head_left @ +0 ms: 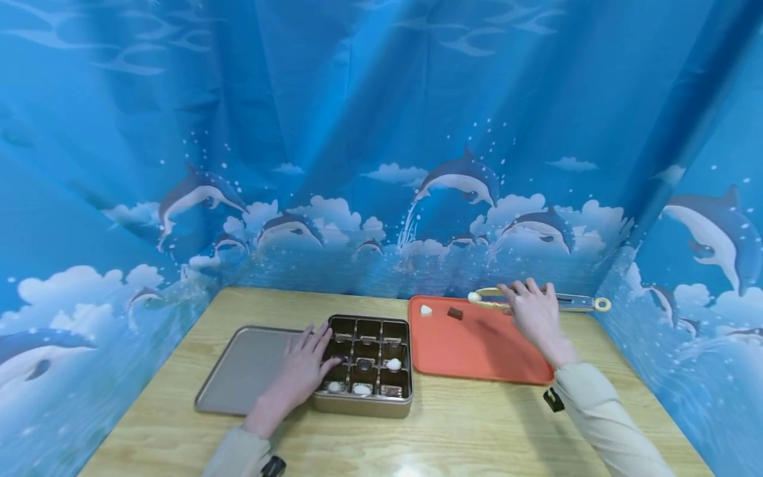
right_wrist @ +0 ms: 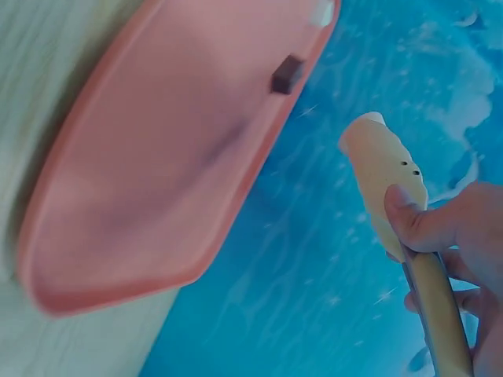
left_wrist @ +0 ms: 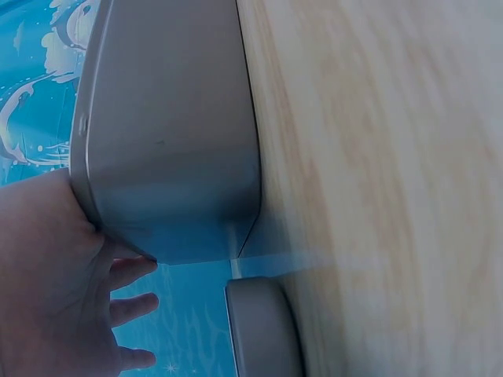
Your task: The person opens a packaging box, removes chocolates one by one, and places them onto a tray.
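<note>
My right hand (head_left: 533, 315) grips a pair of tongs (head_left: 573, 303) above the far right part of the red tray (head_left: 489, 354). Between the tongs' cream tips is a small white piece (right_wrist: 376, 118), apart from the tray. On the tray lie a white triangular piece (head_left: 426, 310) and a dark brown chocolate (head_left: 456, 313). My left hand (head_left: 301, 368), fingers extended, rests on the left side of the metal box (head_left: 363, 405). Its dark divided insert holds white pieces, such as one at the right (head_left: 393, 364), and brown ones in the middle and front compartments.
A flat grey metal lid (head_left: 250, 371) lies left of the box, partly under my left hand and forearm. The box stands close to the tray's left edge. A blue dolphin-print curtain (head_left: 357, 165) surrounds the back and sides of the wooden table (head_left: 465, 424).
</note>
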Demonstrator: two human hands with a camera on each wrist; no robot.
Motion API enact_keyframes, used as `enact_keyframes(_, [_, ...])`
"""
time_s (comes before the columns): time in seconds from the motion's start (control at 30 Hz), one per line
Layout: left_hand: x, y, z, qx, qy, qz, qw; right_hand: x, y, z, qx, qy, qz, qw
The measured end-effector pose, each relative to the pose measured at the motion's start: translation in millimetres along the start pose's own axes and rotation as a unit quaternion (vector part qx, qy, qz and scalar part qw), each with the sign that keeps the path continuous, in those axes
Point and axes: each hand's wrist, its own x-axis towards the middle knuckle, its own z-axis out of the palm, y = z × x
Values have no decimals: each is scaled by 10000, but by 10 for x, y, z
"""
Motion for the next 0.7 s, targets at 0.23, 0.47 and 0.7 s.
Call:
enact_keyframes(0.23, [-11,12,-15,2,-8,-12,10000,-47,92,82,-177,-905,87,9957])
enact_keyframes(0.47, [-2,19,-13,18,-99,-60,9999,16,70,192,-314,-1658,113,9856])
enact_keyframes(0.7, [-16,20,-7,15,-8,-47,10000,32,51,264,-288,-1962,191,9800])
